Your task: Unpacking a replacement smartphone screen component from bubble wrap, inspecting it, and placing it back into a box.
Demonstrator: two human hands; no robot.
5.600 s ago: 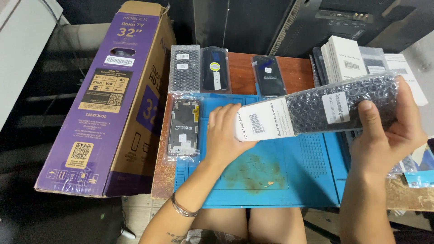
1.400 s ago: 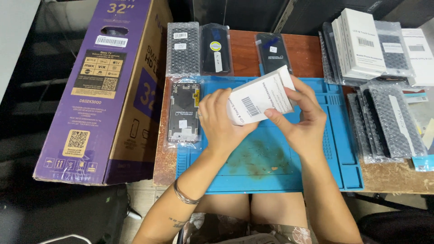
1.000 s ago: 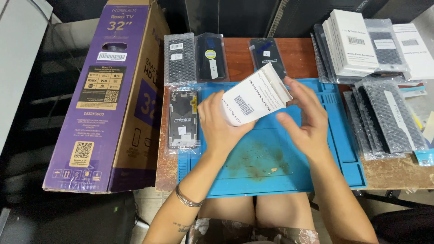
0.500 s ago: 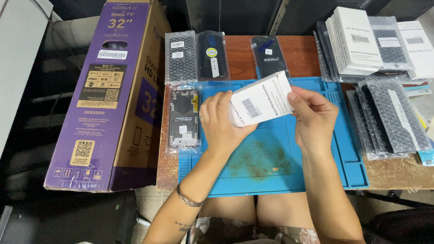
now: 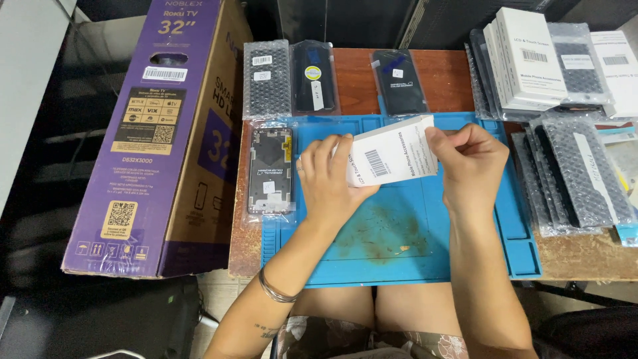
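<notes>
Lap: patterned fabric [image 5: 332, 336] is seen at the bottom edge, under the near rim of the counter [image 5: 585, 256].
Mat: a blue work mat [image 5: 399, 259] is spread on the counter, worn and stained towards its middle.
Left hand: the left hand [image 5: 325, 176] is closed on the lower left end of a small white box [image 5: 392, 159], fingers wrapped behind it; a thin bracelet [image 5: 272, 292] is worn at that wrist.
Right hand: the right hand [image 5: 472, 163] is pinched on the box's upper right end, at its flap.
Box position: the box is held clear above the mat, tilted, between both hands and near the mat's far half; a barcode label is shown towards the camera.
Step in hand: judged from the grip at the end flap, the box is being opened, and its contents are not yet out.
Next move: a steady hold by the left hand is called for while the flap is lifted, so that a thin, fragile part is not bent as it slides out.
Left of mat: a bare phone frame in a clear bag [image 5: 269, 169] lies beside the left hand.
Far edge: bubble-wrapped and bagged dark screens [image 5: 292, 76] are laid in a row.
Right side: more white boxes [image 5: 531, 60] and bubble-wrapped parts [image 5: 578, 173] are stacked.
Far left: a large purple television carton [image 5: 159, 133] is stood against the counter.
</notes>
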